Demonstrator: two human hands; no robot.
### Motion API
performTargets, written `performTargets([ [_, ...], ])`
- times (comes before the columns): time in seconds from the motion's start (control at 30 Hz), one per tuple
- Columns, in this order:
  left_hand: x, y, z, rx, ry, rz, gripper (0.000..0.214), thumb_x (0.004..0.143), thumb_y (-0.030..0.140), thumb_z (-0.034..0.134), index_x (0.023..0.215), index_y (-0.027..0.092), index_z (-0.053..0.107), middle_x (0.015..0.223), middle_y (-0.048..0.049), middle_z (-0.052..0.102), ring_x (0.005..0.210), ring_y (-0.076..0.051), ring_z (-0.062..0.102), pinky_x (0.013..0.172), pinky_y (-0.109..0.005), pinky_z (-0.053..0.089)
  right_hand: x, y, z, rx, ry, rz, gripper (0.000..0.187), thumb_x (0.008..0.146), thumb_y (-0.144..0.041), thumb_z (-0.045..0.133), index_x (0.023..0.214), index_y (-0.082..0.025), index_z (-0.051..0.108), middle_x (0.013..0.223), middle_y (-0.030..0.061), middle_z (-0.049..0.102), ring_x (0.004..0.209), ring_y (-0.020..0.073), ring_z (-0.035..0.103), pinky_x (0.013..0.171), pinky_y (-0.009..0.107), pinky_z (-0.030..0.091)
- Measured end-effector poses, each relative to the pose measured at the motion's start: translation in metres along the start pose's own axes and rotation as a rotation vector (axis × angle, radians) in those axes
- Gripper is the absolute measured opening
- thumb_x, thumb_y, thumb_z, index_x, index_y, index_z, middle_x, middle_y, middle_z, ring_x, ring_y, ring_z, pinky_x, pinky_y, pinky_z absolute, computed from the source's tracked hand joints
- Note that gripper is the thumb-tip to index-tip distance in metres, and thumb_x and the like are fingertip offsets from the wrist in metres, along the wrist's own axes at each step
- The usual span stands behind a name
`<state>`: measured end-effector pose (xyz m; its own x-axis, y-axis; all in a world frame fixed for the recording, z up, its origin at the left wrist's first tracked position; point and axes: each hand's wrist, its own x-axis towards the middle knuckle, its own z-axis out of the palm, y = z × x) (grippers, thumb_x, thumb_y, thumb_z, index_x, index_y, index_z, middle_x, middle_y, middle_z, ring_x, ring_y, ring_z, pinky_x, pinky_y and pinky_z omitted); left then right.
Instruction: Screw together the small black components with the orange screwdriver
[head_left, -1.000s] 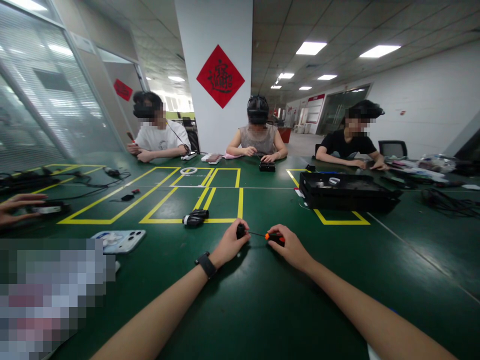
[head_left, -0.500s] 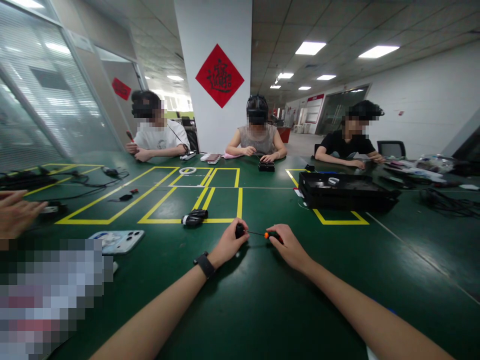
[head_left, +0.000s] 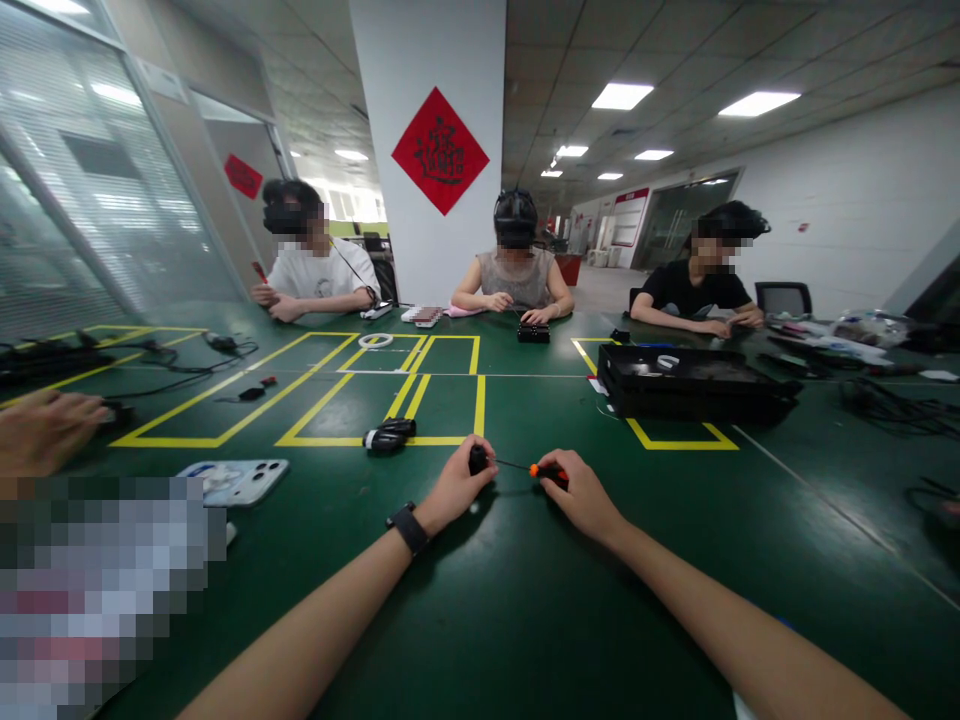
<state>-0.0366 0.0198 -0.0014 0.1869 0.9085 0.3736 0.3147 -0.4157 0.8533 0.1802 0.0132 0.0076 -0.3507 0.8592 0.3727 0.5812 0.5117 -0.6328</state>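
My left hand, with a dark band at the wrist, is closed around a small black rounded part whose kind I cannot make out. In my right hand is a screwdriver with an orange and black handle, gripped between thumb and fingers. Its thin shaft points left and its tip reaches the black part; whether it sits in a screw is too small to tell. Both hands are just above the green table. Beyond my left hand lie black rounded pieces on a yellow tape line.
A black tray holding a white ring stands at right. A phone lies left, near another person's hand. Black cables spread at far left, and a white tape roll lies farther back. Three people sit opposite.
My hands stay almost in place, with the right fingers shifting slightly on the screwdriver handle. The other person's hand at left has moved. Something blurred now shows at the right edge.
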Motion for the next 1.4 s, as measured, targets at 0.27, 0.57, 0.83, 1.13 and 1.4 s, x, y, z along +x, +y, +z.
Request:
performTargets([
  [0.27,-0.0004,-0.0023,-0.0001,-0.004,0.006,0.011,0.018,0.072,0.013,0.054,0.088,0.018,0.047,0.084,0.0011,0.052,0.079,-0.012,0.050,0.076,-0.026,0.039,0.0006,-0.0014,-0.0002,0.005,-0.004,-0.001,0.016,0.077,-0.017,0.052,0.091,-0.020,0.058,0.091,0.0032,0.058,0.087,0.0166,0.052,0.079,0.032,0.041],
  [0.57,0.0006,-0.0035,-0.0001,0.004,0.003,0.000,0.017,0.072,0.013,0.055,0.087,0.018,0.048,0.083,0.0011,0.052,0.078,-0.013,0.050,0.076,-0.026,0.040,-0.0001,-0.0020,-0.0015,0.009,-0.022,0.011,0.017,0.078,-0.018,0.052,0.093,-0.020,0.059,0.092,0.0038,0.058,0.088,0.0174,0.053,0.081,0.034,0.042],
  [0.83,-0.0001,-0.0023,0.0000,0.015,0.007,-0.016,0.016,0.072,0.016,0.056,0.086,0.018,0.050,0.084,0.0006,0.053,0.078,-0.013,0.050,0.074,-0.026,0.039,-0.0003,-0.0027,-0.0017,0.026,-0.031,0.004,0.017,0.077,-0.019,0.053,0.093,-0.021,0.059,0.093,0.0035,0.059,0.088,0.0174,0.053,0.081,0.034,0.043],
  [1.13,0.0009,-0.0044,0.0006,0.033,0.010,-0.008,0.016,0.071,0.015,0.056,0.085,0.018,0.050,0.083,0.0007,0.053,0.079,-0.013,0.049,0.076,-0.027,0.039,0.0024,0.0000,0.0000,0.012,-0.041,-0.032,0.020,0.085,-0.020,0.042,0.089,-0.019,0.062,0.090,0.0048,0.059,0.090,0.0178,0.051,0.083,0.034,0.039],
  [1.4,0.0013,-0.0044,0.0006,0.013,0.004,0.001,0.016,0.072,0.020,0.058,0.086,0.019,0.051,0.083,0.0012,0.054,0.078,-0.013,0.051,0.074,-0.026,0.040,0.0012,-0.0012,-0.0006,0.022,-0.028,-0.017,0.018,0.080,-0.023,0.051,0.097,-0.021,0.057,0.097,0.0040,0.057,0.094,0.0182,0.050,0.084,0.033,0.039],
])
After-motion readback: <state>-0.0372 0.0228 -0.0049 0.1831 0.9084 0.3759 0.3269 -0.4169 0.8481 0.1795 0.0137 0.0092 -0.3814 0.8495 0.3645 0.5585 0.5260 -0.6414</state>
